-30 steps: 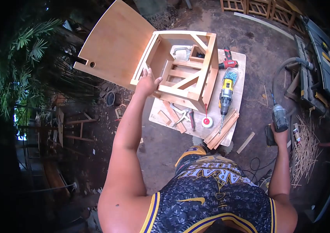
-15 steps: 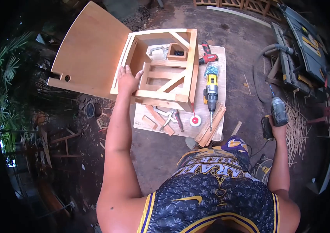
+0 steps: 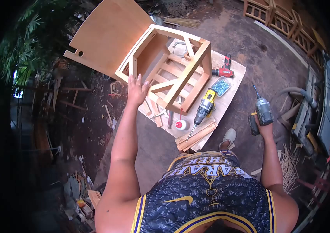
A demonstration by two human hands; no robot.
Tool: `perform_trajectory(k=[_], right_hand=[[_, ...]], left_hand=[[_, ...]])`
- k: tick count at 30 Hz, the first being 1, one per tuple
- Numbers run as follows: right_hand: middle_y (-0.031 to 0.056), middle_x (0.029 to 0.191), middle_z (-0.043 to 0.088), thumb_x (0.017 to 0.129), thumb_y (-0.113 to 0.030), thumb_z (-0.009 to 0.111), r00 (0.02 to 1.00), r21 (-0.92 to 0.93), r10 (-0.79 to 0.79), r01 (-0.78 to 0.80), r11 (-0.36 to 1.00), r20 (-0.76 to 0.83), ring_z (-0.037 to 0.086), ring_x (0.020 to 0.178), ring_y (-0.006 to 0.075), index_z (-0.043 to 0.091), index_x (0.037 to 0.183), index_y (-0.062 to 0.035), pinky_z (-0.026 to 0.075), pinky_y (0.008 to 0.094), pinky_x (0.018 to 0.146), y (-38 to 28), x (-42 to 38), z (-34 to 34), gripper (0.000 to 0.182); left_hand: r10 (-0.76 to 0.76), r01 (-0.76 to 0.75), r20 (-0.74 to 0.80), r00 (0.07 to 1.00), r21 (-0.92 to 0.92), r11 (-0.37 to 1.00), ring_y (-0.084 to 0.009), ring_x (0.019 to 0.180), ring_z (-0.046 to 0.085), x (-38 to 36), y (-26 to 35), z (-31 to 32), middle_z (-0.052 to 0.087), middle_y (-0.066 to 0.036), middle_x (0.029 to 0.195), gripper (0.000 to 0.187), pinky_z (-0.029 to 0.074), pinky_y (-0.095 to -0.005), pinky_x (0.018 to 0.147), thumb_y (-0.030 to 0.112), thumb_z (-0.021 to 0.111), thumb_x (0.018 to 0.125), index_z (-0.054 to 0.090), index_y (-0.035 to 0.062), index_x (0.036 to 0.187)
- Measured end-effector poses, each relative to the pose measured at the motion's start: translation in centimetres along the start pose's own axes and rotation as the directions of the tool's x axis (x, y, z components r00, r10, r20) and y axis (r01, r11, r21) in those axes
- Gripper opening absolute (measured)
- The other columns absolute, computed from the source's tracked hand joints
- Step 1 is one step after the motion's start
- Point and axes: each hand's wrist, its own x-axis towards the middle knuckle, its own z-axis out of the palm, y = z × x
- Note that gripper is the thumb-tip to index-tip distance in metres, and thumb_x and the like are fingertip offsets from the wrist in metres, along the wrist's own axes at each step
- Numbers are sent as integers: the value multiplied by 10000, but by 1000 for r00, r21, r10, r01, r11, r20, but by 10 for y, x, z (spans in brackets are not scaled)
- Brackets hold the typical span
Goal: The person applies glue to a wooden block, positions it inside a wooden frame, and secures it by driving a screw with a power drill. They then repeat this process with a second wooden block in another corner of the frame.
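Note:
My left hand (image 3: pixel 137 90) lies with its fingers stretched out on the near left corner of a wooden chair frame (image 3: pixel 191 74). A broad curved plywood panel (image 3: pixel 108 37) stands out from the frame's left side. My right hand (image 3: pixel 265 130), off to the right of the worktable, is wrapped round the grip of a cordless driver (image 3: pixel 265 112). Its long bit points up and away from me. Slats and diagonal corner braces show inside the frame.
On the worktable (image 3: pixel 234 83) are a yellow drill (image 3: pixel 205 105), a red drill (image 3: pixel 224 72), a tub of screws (image 3: pixel 221 86), a white bottle with a red cap (image 3: pixel 181 124) and wood strips (image 3: pixel 196 135). A table saw (image 3: pixel 329 112) stands right; wooden chairs (image 3: pixel 283 19) stand behind.
The view has turned, so the frame and worktable appear rotated. My left hand has slid toward the frame's near corner. The driver in my right hand appears further left, and a shoe now shows.

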Motion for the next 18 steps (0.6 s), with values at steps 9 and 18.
perform_trajectory(k=[9, 18], right_hand=[[196, 1147, 629, 854, -346, 686, 989, -163, -137, 127, 978, -49, 601, 1060, 381, 577, 1219, -55, 474, 432, 901, 11, 67, -67, 479], [160, 1117, 624, 824, -308, 729, 882, 31, -69, 94, 995, -466, 594, 1064, 263, 575, 1174, -3, 457, 391, 924, 6, -7, -201, 489]], left_hand=[[-89, 82, -50, 995, -126, 989, -402, 1411, 258, -71, 83, 7, 301, -284, 1493, 674, 207, -438, 1163, 397, 539, 935, 361, -27, 1428], [-23, 27, -35, 999, 133, 991, -381, 1389, 310, -74, 89, 9, 340, -279, 1476, 728, 264, -443, 1135, 474, 524, 946, 361, -48, 1427]])
